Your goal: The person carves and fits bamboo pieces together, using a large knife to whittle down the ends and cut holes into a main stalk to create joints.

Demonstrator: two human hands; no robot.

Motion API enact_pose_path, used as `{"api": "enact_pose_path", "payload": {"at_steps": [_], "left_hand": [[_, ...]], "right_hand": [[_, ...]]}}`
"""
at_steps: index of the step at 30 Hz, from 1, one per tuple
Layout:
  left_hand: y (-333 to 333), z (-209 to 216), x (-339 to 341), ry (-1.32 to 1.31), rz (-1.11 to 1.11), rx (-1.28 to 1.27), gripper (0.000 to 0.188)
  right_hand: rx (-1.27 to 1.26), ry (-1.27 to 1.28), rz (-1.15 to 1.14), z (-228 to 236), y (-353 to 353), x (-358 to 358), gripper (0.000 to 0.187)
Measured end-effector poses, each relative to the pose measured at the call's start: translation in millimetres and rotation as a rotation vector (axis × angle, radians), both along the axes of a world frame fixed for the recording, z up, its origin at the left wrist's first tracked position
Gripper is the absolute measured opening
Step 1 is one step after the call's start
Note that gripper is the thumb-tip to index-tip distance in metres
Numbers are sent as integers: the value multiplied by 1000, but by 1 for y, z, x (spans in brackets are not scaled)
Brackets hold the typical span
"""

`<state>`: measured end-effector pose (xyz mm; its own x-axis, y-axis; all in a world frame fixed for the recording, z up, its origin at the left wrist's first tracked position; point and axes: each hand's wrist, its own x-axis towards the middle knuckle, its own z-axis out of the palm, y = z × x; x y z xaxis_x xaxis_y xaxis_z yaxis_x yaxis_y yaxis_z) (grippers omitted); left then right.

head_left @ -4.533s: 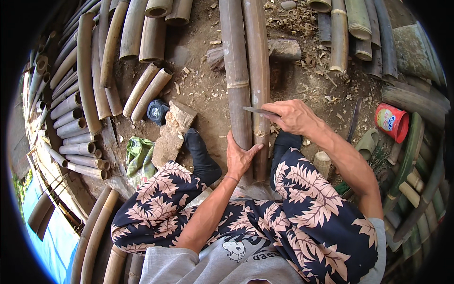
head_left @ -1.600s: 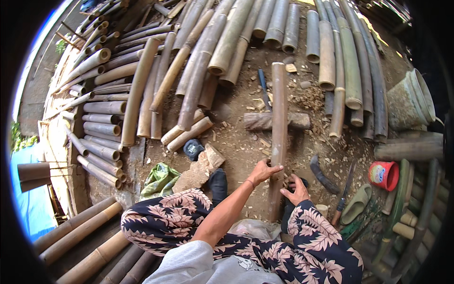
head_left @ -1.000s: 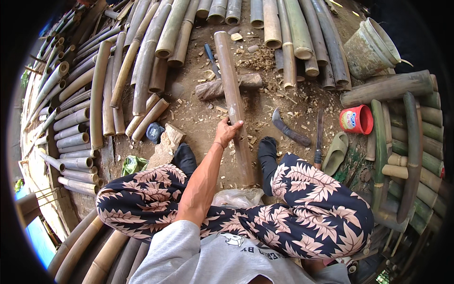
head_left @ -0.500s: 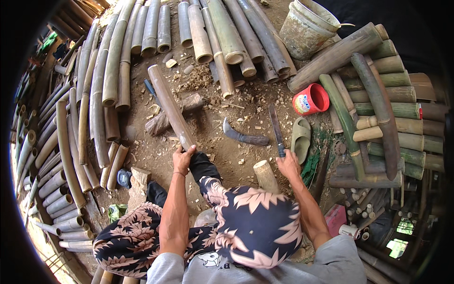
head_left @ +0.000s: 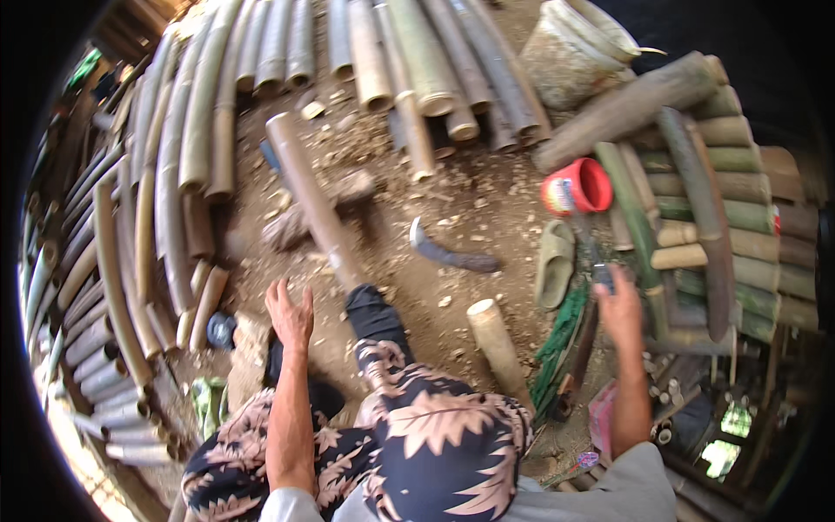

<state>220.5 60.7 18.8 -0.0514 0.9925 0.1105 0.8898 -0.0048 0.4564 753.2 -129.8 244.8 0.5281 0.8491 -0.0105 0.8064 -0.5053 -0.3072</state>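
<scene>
Left hand (head_left: 291, 315) is held with fingers apart; knife (head_left: 601, 273) is clamped in the blurred right hand (head_left: 621, 309).
Beyond, a bamboo piece (head_left: 311, 196) is rested across a log (head_left: 283, 229), its right edge separated from a sickle (head_left: 450, 257) by chip-strewn ground (head_left: 383, 235).

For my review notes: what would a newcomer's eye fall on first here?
Probably the red tub, right of centre beyond the slipper, with the knife in the blurred right hand close by. Then the bamboo rows along the top and left, and the sickle on bare ground mid-picture. The open, empty left hand shows left of centre.
</scene>
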Motion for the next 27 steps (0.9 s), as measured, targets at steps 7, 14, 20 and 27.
{"api": "enact_pose_path", "payload": {"at_steps": [7, 14, 20, 27], "left_hand": [[-26, 3, -173, 304, -39, -520, 64], [-75, 25, -222, 318, 219, -464, 58], [-41, 40, -252, -67, 532, -686, 40], [-44, -52, -405, -884, 1410, -140, 59]], "right_hand": [[-679, -472, -142, 61, 21, 35, 50], [-455, -212, -75, -8, 7, 99, 33], [78, 283, -330, -12, -63, -52, 48], [24, 652, -96, -101, -24, -226, 50]]}}
